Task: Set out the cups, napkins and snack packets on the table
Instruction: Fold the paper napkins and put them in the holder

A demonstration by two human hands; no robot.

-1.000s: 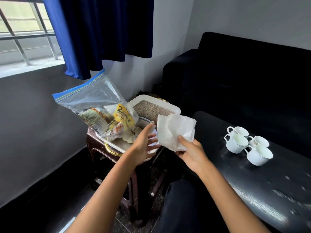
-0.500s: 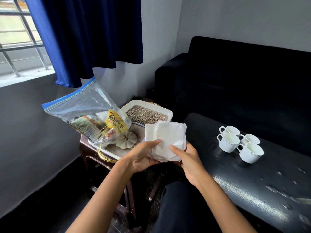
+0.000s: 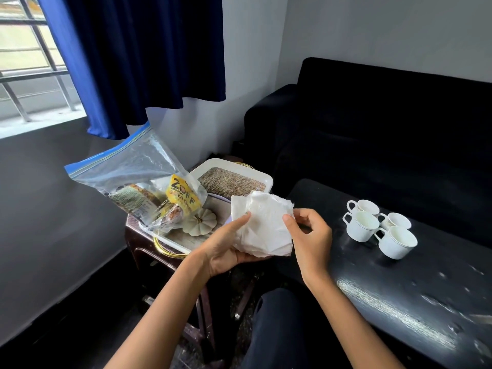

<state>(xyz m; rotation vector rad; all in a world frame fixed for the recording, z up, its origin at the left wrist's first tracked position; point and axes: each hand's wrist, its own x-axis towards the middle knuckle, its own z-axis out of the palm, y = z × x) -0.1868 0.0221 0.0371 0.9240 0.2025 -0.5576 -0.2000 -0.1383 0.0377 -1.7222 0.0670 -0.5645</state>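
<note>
Between my two hands, over the gap by my knee, was the soft white stack of paper napkins (image 3: 262, 225). My left hand (image 3: 226, 249) held the stack from below, with my thumb on top and my fingers curled under it. My right hand (image 3: 310, 235) pinched the right edge of the top napkin with my thumb and first finger. The napkins were up in the air and did not touch any table.

Just beside the napkins, on the left, a clear plastic zip bag with a blue strip on top (image 3: 138, 182) leaned over. Inside it I could see a yellow snack packet (image 3: 183, 199) and a brown and green snack packet (image 3: 133, 198). The bag sat on a white flat tray with a gold rim (image 3: 170, 245). A small white pumpkin-shaped thing (image 3: 199, 222) lay on the tray too, touching the bag. Behind it was a white tray with a rough brown mat inside (image 3: 231, 179). All of this stood on a little dark brown side table (image 3: 138, 241).

To my right was the shiny black low table (image 3: 399, 288). Four small white cups with handles (image 3: 379, 227) stood close together on it, near the far side. A black sofa (image 3: 372, 123) was behind the table. A dark blue curtain (image 3: 138, 57) hung by the barred window (image 3: 29, 62).
</note>
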